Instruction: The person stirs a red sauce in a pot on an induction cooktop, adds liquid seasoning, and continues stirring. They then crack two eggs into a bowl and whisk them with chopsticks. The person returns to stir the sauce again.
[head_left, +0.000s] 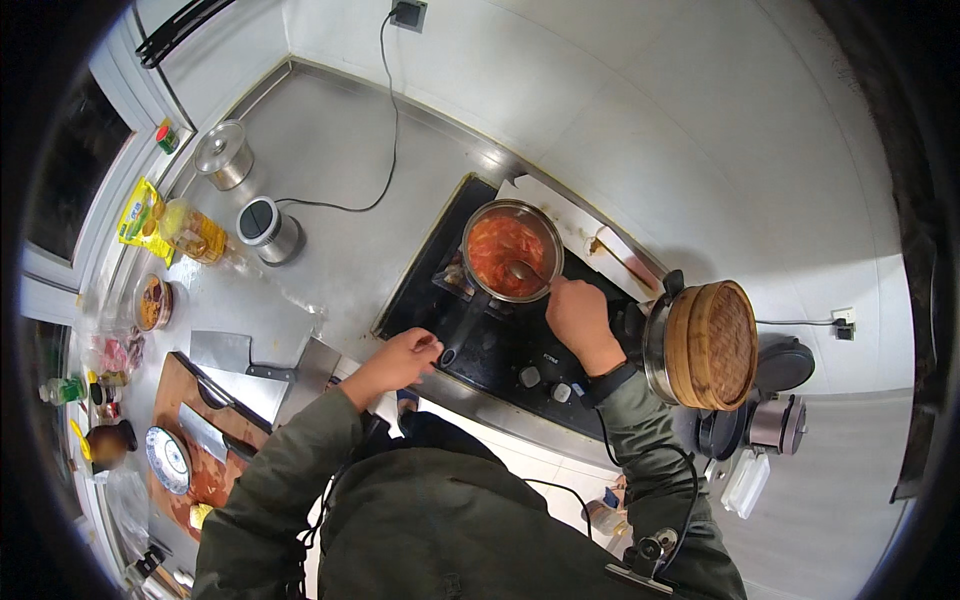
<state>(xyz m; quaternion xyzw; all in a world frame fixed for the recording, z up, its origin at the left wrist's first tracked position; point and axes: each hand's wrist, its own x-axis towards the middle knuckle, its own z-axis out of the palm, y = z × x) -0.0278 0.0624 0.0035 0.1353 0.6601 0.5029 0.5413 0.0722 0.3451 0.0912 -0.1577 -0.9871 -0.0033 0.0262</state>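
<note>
In the head view a steel saucepan (558, 247) sits on the black glass hob (480, 367). It holds a chunky red sauce (499, 244) that looks like cooked tomato. My right hand (581, 322) grips a metal spoon (520, 270) near the pan's rim, and the spoon's bowl dips into the sauce. The pan's black handle (461, 330) points towards me. My left hand (401, 358) is beside the handle's end with its fingers curled; whether they touch it is hard to see.
A bamboo steamer (712, 345) on a metal pot stands close by my right wrist. On the left, a cutting board (169, 390) bears a cleaver (202, 433) and a patterned plate (168, 460); another cleaver (221, 351) lies beyond. A corded steel appliance (262, 231) stands further back.
</note>
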